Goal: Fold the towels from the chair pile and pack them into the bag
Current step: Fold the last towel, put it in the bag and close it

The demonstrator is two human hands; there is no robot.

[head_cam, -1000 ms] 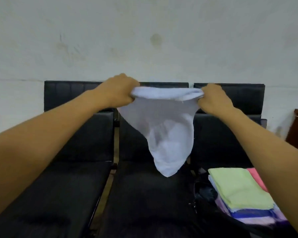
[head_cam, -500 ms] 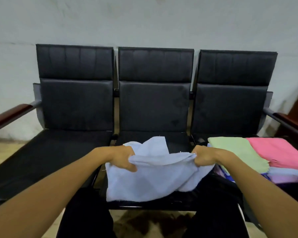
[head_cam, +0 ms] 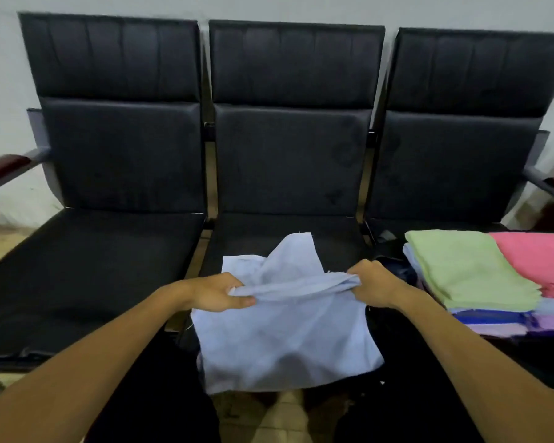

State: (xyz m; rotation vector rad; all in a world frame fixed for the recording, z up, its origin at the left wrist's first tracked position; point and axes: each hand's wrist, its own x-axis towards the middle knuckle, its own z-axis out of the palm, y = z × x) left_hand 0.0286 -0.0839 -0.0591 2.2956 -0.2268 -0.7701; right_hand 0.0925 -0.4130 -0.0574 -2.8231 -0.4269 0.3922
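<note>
Now both hands (left (head_cam: 216,290), right (head_cam: 370,282)) grip blue towel (head_cam: 285,340).

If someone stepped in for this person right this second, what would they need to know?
Left hand and right hand each grip one end of a bunched edge of the light blue towel.
The towel lies spread on the middle chair seat, its near part hanging over the front edge, not yet folded.
The towel pile, green and pink on top, sits on the right chair.
No bag clearly in view.
Left: fold this towel, then the pile, then pack them all.
</note>
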